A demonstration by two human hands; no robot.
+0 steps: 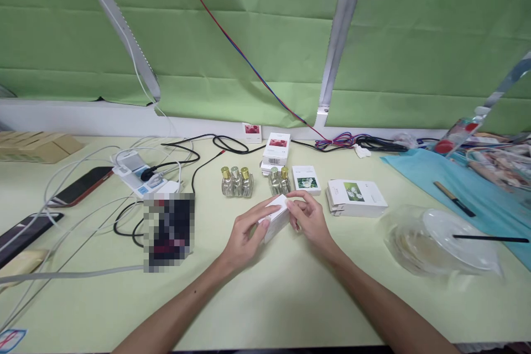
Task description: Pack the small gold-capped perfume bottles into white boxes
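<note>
A small white carton is held just above the table between my two hands. My left hand grips its left side, thumb and fingers closed round it. At the carton's upper right end, my right hand has its thumb and curled fingers pressed on the edge. Behind the hands stand small glass bottles with gold and silver caps, in a group of three and another pair of bottles. A white box with a flower picture lies beside the pair. Further right is a stack of similar white boxes.
White boxes with red pictures stand at the back. Phones, a power strip and tangled cables fill the left. On the right are a plastic-wrapped bowl, a blue cloth, a knife and a tipped bottle.
</note>
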